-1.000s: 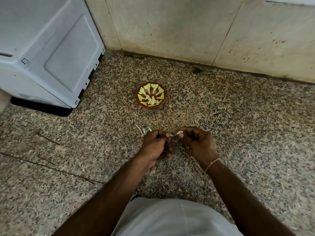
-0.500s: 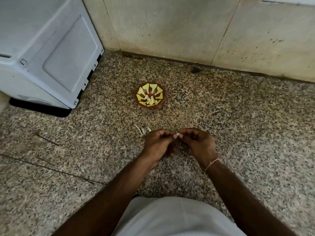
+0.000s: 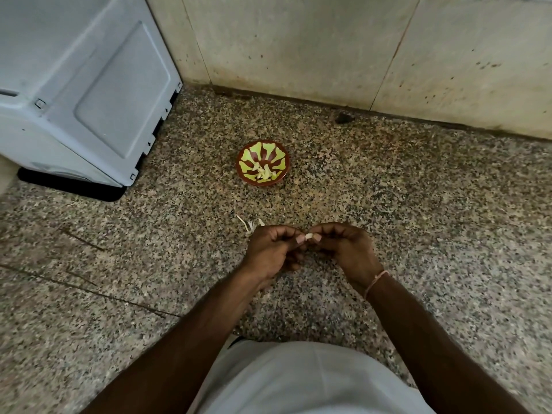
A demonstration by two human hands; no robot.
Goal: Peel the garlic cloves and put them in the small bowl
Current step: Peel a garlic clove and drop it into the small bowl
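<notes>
A small red-brown bowl [image 3: 243, 155] with a yellow-green pattern sits on the speckled stone counter, holding several pale peeled garlic cloves [image 3: 263, 172]. Nearer to me, my left hand [image 3: 273, 251] and my right hand [image 3: 345, 249] meet fingertip to fingertip. Both pinch one small pale garlic clove [image 3: 308, 235] between thumbs and forefingers; most of it is hidden by the fingers. A few white strips of garlic skin [image 3: 249, 225] lie on the counter just beyond my left hand.
A grey-white appliance [image 3: 80, 85] stands at the back left on a dark base. A stained tiled wall [image 3: 328, 46] closes the counter at the back. A dark spot [image 3: 343, 117] lies near the wall. My pale shirt [image 3: 298, 380] fills the bottom.
My two hands have closed together; the gap with a skin strip stretched between them a second ago is gone. The bowl has not moved.
</notes>
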